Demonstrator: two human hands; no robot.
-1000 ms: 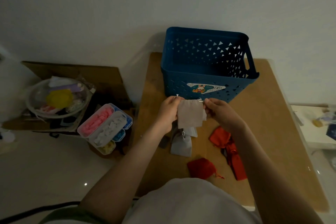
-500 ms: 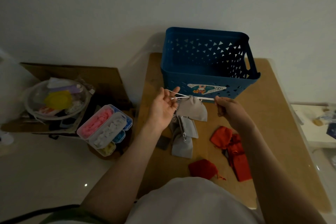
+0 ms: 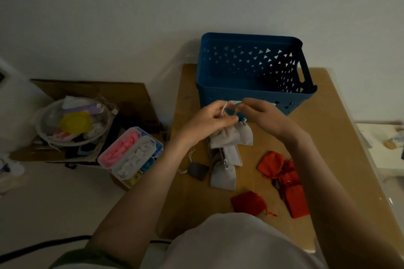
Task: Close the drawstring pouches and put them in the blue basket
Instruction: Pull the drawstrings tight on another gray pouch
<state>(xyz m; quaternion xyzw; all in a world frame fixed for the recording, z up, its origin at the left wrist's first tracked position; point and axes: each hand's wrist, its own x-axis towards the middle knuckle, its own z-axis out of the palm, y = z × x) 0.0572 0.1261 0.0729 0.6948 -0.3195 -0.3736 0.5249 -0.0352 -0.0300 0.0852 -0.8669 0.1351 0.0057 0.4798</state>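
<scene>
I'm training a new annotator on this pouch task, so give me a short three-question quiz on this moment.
1. True or false: the left hand and right hand hold a grey pouch outside the basket.
2. Which colour are the pouches lying on the table right of the grey pile? A red, B green, C yellow.
3. Missing word: the small dark pouch lies ____ of the grey pile.
Key: 1 true; 2 A, the red pouches; 3 left.
</scene>
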